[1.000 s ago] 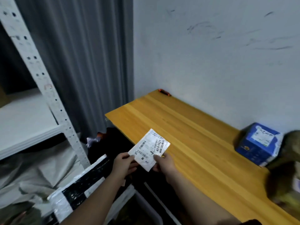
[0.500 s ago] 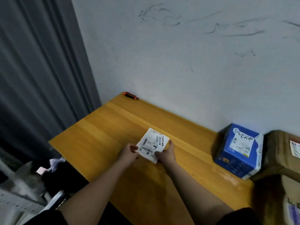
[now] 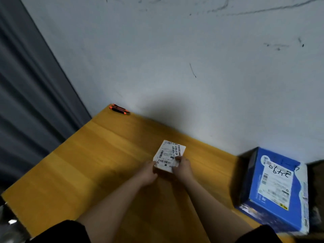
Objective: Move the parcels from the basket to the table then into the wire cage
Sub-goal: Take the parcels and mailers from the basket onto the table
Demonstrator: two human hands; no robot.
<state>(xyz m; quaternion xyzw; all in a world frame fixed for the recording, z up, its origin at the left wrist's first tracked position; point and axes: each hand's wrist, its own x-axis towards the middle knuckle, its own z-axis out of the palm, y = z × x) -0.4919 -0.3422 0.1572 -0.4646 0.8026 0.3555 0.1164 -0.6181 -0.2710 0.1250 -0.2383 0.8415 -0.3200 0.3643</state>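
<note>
1 scuffed pale wall (image 3: 192, 58) fills the upper part of the view, with a grey pleated curtain (image 3: 26, 102) hanging down its left side. Below them a yellow wooden table (image 3: 87, 163) runs diagonally from lower left toward the far right, its back edge against the wall. On the table's right end sits a blue parcel box (image 3: 273, 193) with a white shipping label and black handwriting on top; it stands close to the wall and well apart from the hands. A darker shape lies just beyond its right side, too cut off to identify.

2 bare forearms reach in from the bottom of the view, with dark sleeves at the edge. The left hand (image 3: 149, 172) and the right hand (image 3: 182, 166) meet near the table's middle, and both grip 1 small white parcel (image 3: 169, 156) by its near end, fingers curled around its left and right edges. Its printed label with barcodes faces up. The parcel is low over the tabletop; whether its underside touches the wood cannot be told.

At the table's far left corner, against the wall, lies a small black and orange tool (image 3: 120, 109), well apart from the parcel.
</note>
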